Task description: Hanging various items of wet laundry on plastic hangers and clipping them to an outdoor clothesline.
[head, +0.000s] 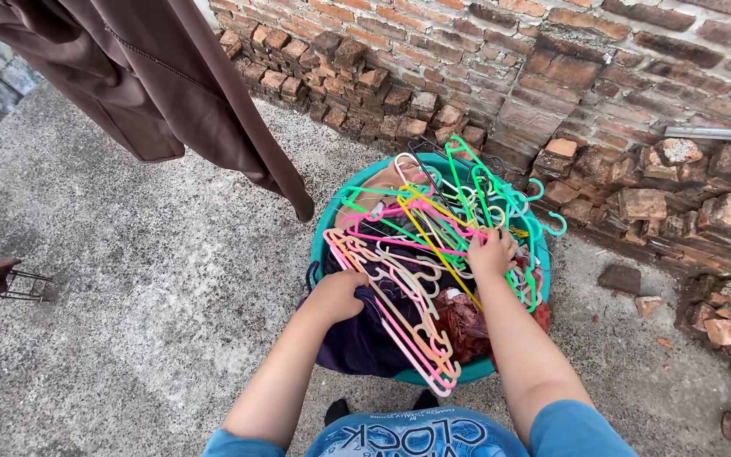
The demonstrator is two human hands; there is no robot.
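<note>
Many plastic hangers (433, 254) lie tangled over a teal basin (323, 241) on the concrete floor; right hand (491, 252) clamps some, left hand (338, 294) grips purple cloth (365, 338) (hooks likely snag, spilling).

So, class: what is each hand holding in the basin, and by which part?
The left hand clutches the dark purple cloth at its bunched upper edge. The right hand grips the tangled plastic hangers, though exactly which bar cannot be told.
</note>
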